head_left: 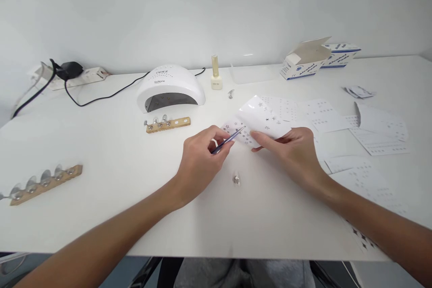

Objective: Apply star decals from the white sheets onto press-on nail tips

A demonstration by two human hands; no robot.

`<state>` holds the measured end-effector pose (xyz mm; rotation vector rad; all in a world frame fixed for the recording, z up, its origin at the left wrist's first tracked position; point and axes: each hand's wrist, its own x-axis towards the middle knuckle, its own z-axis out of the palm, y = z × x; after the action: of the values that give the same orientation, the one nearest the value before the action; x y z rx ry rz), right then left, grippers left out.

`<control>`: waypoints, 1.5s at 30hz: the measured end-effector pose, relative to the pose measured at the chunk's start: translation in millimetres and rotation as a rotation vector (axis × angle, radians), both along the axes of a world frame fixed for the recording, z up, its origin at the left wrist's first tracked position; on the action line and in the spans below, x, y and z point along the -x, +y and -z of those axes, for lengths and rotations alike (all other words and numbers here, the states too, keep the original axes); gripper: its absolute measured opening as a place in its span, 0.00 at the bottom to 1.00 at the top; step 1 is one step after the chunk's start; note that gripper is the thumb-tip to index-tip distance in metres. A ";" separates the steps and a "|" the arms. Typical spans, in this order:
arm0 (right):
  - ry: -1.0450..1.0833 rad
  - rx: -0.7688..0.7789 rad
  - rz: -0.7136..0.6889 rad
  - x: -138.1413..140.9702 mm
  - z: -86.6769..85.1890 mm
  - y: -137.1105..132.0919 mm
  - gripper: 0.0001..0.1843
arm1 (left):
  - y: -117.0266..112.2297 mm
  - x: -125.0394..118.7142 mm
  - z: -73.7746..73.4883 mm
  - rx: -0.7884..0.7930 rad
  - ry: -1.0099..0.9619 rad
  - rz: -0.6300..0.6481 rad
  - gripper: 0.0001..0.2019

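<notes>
My left hand [204, 157] is closed around a slim blue-purple tool [227, 140]. The tool's pointed metallic tip meets a sheet of silver star stickers. My right hand [290, 148] pinches this star sticker sheet [258, 114] by its lower edge, with the thumb on top. The sheet is bent over, so stars show both on the raised flap and on the lower layer. On the table below the hands lies a small clear nail tip with a silver star [236, 179]. Whether a sticker clings to the tool's tip is too small to tell.
Behind stand a white nail lamp [172, 85], a polish bottle [216, 74] and alcohol pad boxes [305, 60]. Two wooden holders with nail tips, the nearer [47, 186] and the farther [168, 124], lie left. Sticker sheets [367, 180] cover the right. A cable [101, 97] runs behind.
</notes>
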<state>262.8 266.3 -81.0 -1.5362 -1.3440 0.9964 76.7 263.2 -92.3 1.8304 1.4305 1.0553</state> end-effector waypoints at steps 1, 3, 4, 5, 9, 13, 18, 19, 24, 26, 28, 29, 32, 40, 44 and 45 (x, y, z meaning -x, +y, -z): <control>-0.002 -0.007 -0.001 0.0 0.4 -0.1 0.18 | 0.2 -0.2 0.0 0.005 -0.003 0.000 0.03; -0.011 -0.018 0.003 0.1 1.4 -0.3 0.17 | 0.6 -0.6 0.0 0.013 -0.004 0.000 0.03; -0.019 -0.020 0.008 0.0 1.8 -0.4 0.17 | 0.8 -0.7 0.1 0.013 -0.002 0.000 0.03; -0.029 -0.020 0.013 0.0 2.1 -0.4 0.17 | 0.9 -0.7 0.2 0.008 0.000 0.000 0.03; -0.053 0.003 0.013 -0.5 2.2 -0.6 0.18 | 0.8 0.0 0.6 -0.004 0.009 0.003 0.03; -0.039 -0.009 0.001 -0.8 1.1 -0.6 0.20 | 0.7 0.2 0.1 -0.003 0.015 0.009 0.03; -0.046 -0.003 0.012 -0.3 0.3 -0.7 0.20 | 1.6 -0.2 -0.3 -0.001 0.008 0.010 0.03; -0.046 -0.004 0.014 -0.2 0.3 -0.7 0.20 | 1.8 -0.2 -0.1 0.003 0.005 0.009 0.03; -0.032 -0.015 0.017 -0.2 0.8 -0.3 0.18 | 1.8 0.2 0.8 0.002 -0.005 0.009 0.03; -0.030 -0.011 0.023 -0.3 0.9 -0.3 0.18 | 1.6 0.2 0.7 -0.001 -0.002 0.006 0.03; -0.028 -0.002 0.025 -0.2 0.7 -0.4 0.18 | 1.6 0.2 0.3 -0.002 0.002 0.008 0.03; -0.027 0.002 0.024 0.0 0.6 -0.6 0.18 | 1.6 0.2 0.2 -0.003 0.003 0.011 0.03; -0.020 0.004 0.021 0.4 -0.1 -0.8 0.17 | 1.7 0.1 -0.1 -0.002 0.003 0.018 0.03; -0.035 -0.002 0.016 0.0 0.4 -0.7 0.16 | 1.4 0.1 -0.9 0.000 0.007 0.016 0.03; -0.053 -0.012 0.020 0.2 0.6 -0.7 0.18 | 1.7 1.3 -2.4 0.020 0.003 0.014 0.03; -0.057 -0.017 0.021 0.2 0.6 -0.7 0.18 | 1.8 1.5 -2.7 0.026 0.000 0.017 0.03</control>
<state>262.5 265.6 -81.6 -1.5733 -1.3704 0.9320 75.1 265.1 -89.6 1.8210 1.4203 1.0230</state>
